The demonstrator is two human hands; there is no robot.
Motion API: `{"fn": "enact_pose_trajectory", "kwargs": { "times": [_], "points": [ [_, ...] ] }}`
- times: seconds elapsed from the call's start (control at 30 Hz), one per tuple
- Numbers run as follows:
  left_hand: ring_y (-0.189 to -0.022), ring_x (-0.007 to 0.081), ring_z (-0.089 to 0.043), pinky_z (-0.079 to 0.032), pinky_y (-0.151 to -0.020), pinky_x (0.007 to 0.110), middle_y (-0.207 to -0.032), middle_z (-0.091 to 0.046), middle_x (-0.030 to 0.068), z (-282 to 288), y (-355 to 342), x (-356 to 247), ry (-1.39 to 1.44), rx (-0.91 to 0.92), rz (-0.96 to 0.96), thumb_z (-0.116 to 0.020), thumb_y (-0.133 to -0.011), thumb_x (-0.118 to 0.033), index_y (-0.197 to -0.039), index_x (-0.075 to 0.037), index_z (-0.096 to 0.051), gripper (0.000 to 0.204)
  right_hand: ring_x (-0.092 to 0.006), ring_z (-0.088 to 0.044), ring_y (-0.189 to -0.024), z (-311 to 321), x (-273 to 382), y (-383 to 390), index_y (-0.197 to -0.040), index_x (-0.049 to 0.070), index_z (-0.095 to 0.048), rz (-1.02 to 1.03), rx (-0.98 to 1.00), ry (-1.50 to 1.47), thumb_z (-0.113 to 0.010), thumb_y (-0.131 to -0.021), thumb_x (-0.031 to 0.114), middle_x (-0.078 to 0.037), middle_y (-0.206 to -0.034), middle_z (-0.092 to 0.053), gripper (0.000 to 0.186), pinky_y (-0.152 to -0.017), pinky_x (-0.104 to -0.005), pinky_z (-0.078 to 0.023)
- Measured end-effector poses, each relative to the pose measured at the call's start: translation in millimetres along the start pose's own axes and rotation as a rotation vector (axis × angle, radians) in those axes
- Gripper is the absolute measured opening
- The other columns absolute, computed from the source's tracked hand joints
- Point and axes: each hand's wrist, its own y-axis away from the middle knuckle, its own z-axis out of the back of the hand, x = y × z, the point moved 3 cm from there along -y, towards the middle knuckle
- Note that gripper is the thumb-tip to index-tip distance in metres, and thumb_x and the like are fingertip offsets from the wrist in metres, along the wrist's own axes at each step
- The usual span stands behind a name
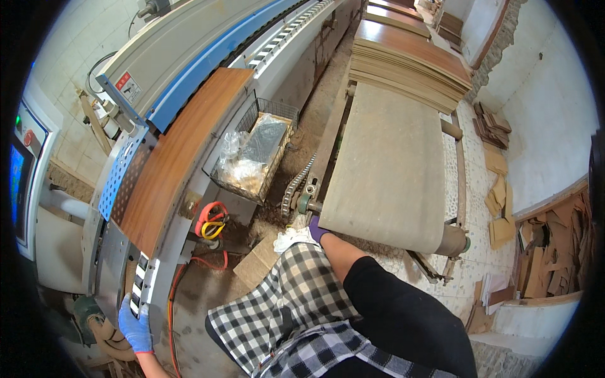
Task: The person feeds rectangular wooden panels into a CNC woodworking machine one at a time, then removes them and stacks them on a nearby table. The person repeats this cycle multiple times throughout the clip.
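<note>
My left hand (135,326), in a blue glove with a red cuff, rests at the near end of the machine's black-and-white roller strip (144,277). Its thumb and fingers are apart, and it holds nothing visible. Just beyond the strip, a wood-grain brown board (183,151) lies along the machine bed, under the blue guard. Low beside the conveyor's near left corner is my right hand (317,229), in a purple glove. A crumpled white cloth (293,240) lies against it; the fingers are hidden, so whether they grip anything does not show.
A belt conveyor (387,164) stands at right, with stacked brown boards (409,60) at its far end. A wire basket (255,151) with plastic-wrapped contents hangs by the machine. Nearby are a red coiled hose (210,217), a control panel (28,164) and a bin of offcuts (554,246).
</note>
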Motion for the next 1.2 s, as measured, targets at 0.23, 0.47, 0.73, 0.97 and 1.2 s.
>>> {"fn": "enact_pose_trajectory", "kwargs": {
  "times": [0.23, 0.47, 0.73, 0.97, 1.2],
  "points": [
    [-0.086, 0.0223, -0.061, -0.049, -0.082, 0.035, -0.097, -0.065, 0.0133, 2, -3, -17, 0.039, 0.077, 0.073, -0.073, -0.081, -0.014, -0.114, 0.002, -0.059, 0.039, -0.0389, -0.043, -0.13, -2, -6, -9, -0.128, 0.005, -0.056, -0.083, 0.121, 0.043, -0.026, -0.101, 0.039, -0.021, -0.141, -0.047, 0.053, -0.109, -0.0471, -0.032],
    [-0.084, 0.0219, -0.061, -0.049, -0.081, 0.034, -0.095, -0.065, 0.0131, 2, -6, -15, 0.068, 0.074, 0.034, -0.072, -0.082, -0.015, -0.113, 0.003, -0.059, 0.038, -0.0422, -0.051, -0.119, -15, -17, -16, -0.104, 0.001, -0.061, 0.051, -0.127, 0.015, -0.03, -0.097, 0.036, -0.027, -0.123, -0.058, 0.048, -0.1, -0.0492, -0.037],
    [-0.087, 0.0248, -0.061, -0.049, -0.083, 0.036, -0.097, -0.065, 0.0158, 2, 0, -11, 0.026, 0.069, 0.046, -0.072, -0.082, -0.016, -0.114, 0.004, -0.058, 0.04, -0.0436, -0.053, -0.115, 2, 6, 11, -0.103, 0.002, -0.063, 0.029, -0.141, -0.066, -0.032, -0.097, 0.031, -0.028, -0.117, -0.06, 0.043, -0.095, -0.0518, -0.04],
    [-0.087, 0.0255, -0.062, -0.049, -0.082, 0.036, -0.097, -0.065, 0.0154, 1, -9, -17, 0.02, 0.075, 0.046, -0.071, -0.083, -0.016, -0.112, 0.002, -0.059, 0.036, -0.0439, -0.058, -0.107, -44, -44, -46, -0.097, 0.002, -0.063, 0.124, -0.176, 0.077, -0.034, -0.097, 0.023, -0.028, -0.112, -0.061, 0.036, -0.092, -0.0524, -0.042],
    [-0.085, 0.0238, -0.062, -0.049, -0.081, 0.035, -0.096, -0.065, 0.0144, 3, -2, -13, -0.03, 0.051, 0.037, -0.07, -0.084, -0.015, -0.111, 0.002, -0.059, 0.034, -0.0432, -0.059, -0.106, -24, -18, -19, -0.099, 0.001, -0.062, 0.069, -0.138, 0.053, -0.034, -0.097, 0.022, -0.028, -0.112, -0.062, 0.035, -0.091, -0.051, -0.043]
  ]
}}
